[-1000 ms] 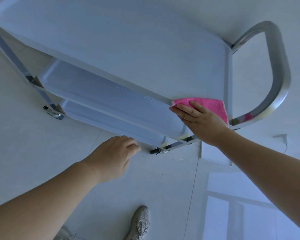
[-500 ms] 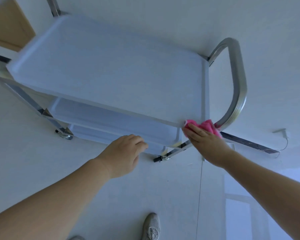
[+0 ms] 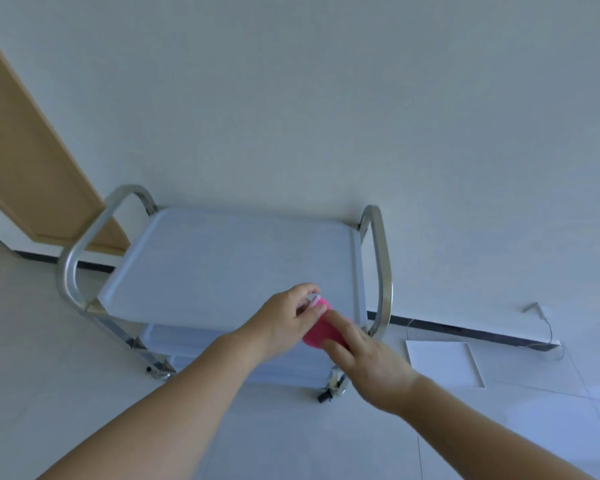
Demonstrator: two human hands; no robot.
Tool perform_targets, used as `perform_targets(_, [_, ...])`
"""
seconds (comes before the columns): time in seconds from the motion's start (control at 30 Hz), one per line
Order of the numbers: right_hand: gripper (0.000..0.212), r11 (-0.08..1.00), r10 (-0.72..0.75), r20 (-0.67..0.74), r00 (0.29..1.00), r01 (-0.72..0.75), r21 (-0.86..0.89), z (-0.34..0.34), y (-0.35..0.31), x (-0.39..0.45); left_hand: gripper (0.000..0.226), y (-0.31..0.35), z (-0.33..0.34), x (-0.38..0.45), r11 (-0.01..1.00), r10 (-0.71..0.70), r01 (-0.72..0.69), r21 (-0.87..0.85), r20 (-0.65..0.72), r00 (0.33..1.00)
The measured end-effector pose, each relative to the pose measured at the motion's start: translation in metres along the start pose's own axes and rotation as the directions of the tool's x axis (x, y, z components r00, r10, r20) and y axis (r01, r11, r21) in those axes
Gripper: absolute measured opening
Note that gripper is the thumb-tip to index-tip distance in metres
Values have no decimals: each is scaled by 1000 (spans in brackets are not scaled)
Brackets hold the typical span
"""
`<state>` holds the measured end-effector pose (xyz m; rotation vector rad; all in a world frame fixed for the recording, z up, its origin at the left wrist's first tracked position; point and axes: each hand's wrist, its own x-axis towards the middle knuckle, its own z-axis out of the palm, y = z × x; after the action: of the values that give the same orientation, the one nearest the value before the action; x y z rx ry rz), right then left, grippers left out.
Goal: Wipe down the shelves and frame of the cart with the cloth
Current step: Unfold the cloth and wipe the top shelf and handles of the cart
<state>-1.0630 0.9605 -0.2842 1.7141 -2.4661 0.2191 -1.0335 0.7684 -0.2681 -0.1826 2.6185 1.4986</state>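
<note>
Both hands hold the pink cloth (image 3: 321, 332) between them, in front of the cart (image 3: 222, 268); left hand (image 3: 288, 318) pinches its top edge, right hand (image 3: 364, 355) grips below; the top shelf (image 3: 205, 271) lies toward 11 o'clock, nearer the left hand.

Cart frame: you see polished, shiny metal tube handles (image 3: 381, 271).
Shelves: your top pale plastic tray (image 3: 222, 265) looks smooth, matt.
Cloth: the pink rag (image 3: 321, 332) you hold looks soft, fuzzy.
Floor: glossy white tiles (image 3: 49, 375).
</note>
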Motion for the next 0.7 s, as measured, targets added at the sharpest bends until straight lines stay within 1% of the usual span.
perform_targets(0.07, [38, 1000, 3, -42, 999, -4, -16, -15, -3, -1, 14, 22, -3, -4, 999, 38, -39, -13, -61, 997])
perform_targets(0.1, [36, 1000, 7, -67, 998, -8, -13, -22, -2, -2, 12, 32, -5, -5, 998, 70, -70, 1, -85, 994])
perform_targets(0.13, [31, 1000, 4, -98, 995, -3, 4, -28, 0, -4, 15, 40, -7, -6, 995, 98, -96, 26, -103, 990])
perform_targets(0.17, [25, 999, -2, -128, 992, 6, 34, -32, 3, -7, 16, 48, -9, -6, 992, 121, -115, 56, -110, 987])
perform_targets(0.2, [23, 998, -3, -157, 988, 13, 66, -35, 8, -11, 17, 54, -11, -7, 988, 141, -133, 85, -107, 984])
perform_targets(0.23, [24, 995, 13, -178, 984, 5, 99, -36, 13, -15, 16, 58, -12, -7, 982, 160, -149, 113, -96, 982])
perform_targets(0.3, [30, 975, 139, -183, 973, -102, 199, -38, 23, -18, 15, 63, -16, -6, 970, 185, -174, 168, -58, 981])
perform_targets(0.33, [39, 948, 235, -157, 959, -190, 256, -38, 29, -17, 15, 63, -18, -4, 966, 190, -181, 184, -30, 981])
perform_targets(0.37, [53, 908, 325, -107, 940, -279, 311, -37, 34, -14, 16, 62, -21, -2, 963, 194, -191, 191, -1, 981])
perform_targets(0.4, [67, 856, 398, -26, 917, -361, 370, -36, 39, -7, 17, 61, -25, 1, 959, 207, -208, 194, 28, 978])
perform_targets(0.43, [77, 803, 438, 75, 896, -428, 415, -37, 44, 0, 17, 61, -28, 5, 954, 221, -226, 196, 46, 974])
perform_targets(0.47, [83, 771, 446, 147, 883, -463, 438, -37, 48, 8, 18, 60, -31, 7, 951, 235, -241, 193, 53, 971])
perform_targets(0.5, [84, 757, 444, 182, 878, -475, 449, -37, 50, 19, 19, 57, -36, 11, 948, 252, -259, 187, 62, 966])
perform_targets(0.57, [75, 725, 441, 232, 867, -496, 478, -36, 54, 37, 22, 52, -48, 18, 939, 281, -295, 178, 100, 955])
perform_targets(0.63, [53, 692, 453, 280, 846, -532, 487, -35, 57, 51, 27, 49, -61, 26, 926, 308, -332, 182, 145, 940])
perform_targets(0.7, [32, 667, 485, 304, 820, -572, 477, -36, 62, 58, 31, 46, -74, 37, 911, 336, -363, 197, 159, 928])
